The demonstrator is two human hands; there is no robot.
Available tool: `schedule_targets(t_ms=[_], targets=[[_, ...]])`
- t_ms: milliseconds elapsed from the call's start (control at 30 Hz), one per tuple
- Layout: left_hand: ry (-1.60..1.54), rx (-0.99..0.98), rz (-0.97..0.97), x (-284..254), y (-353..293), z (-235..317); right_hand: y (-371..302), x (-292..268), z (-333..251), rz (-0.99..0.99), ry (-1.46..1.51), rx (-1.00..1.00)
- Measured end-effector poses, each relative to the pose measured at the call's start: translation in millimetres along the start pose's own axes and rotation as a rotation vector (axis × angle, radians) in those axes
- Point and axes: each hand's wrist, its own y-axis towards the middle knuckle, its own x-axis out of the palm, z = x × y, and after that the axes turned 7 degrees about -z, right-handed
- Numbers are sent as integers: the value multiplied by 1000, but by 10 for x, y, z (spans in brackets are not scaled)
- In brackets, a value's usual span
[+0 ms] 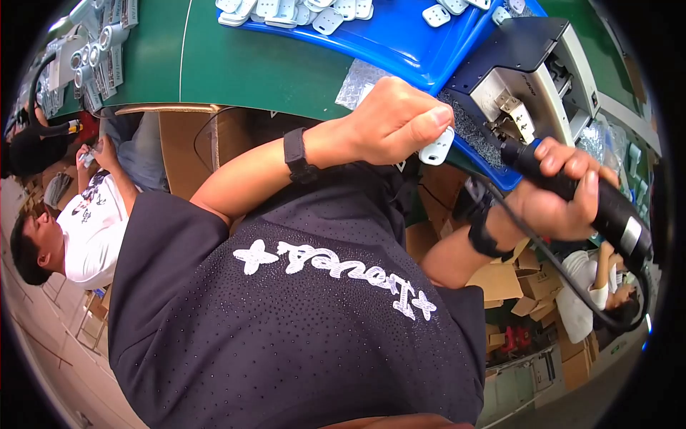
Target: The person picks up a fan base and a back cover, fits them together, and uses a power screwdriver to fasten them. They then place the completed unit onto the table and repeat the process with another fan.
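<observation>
My left hand [400,121] is closed, thumb pressed down on a small white plastic plate with holes [436,148], which juts out below the thumb. My right hand [561,204] wraps round a black corded electric screwdriver [620,218]. Its tip points up and left, close to the metal outlet [516,114] of a grey and black screw feeder [525,68]. Whether the tip touches the outlet, I cannot tell. Many loose screws [471,132] lie in the blue tray section beneath the feeder.
A blue tray [386,46] holds several similar white plates [329,20] on the green table [243,68]. Bubble wrap [355,82] lies by its near edge. Grey parts [100,61] stand at far left. The screwdriver's cable [550,257] loops below my right wrist. Other people sit on both sides.
</observation>
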Motion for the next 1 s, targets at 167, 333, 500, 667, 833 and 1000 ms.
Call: schedule_targets(t_ms=[167,333,500,667,833,1000], targets=[[-6,-2,-20,-32,22,-14,-239,448,-761,-116,173,104],[13,3,15,15,3,-56,-229,661,-705,-255,301,6],[-33,3,131,109,24,-48,-182,617,-504,-282,376,60],[-10,9,131,112,28,-42,-237,670,-530,-301,279,20],[-21,-1,142,117,15,-65,-175,585,-532,-183,76,-95],[9,5,113,134,78,-47,156,-99,88,-125,-217,-217]])
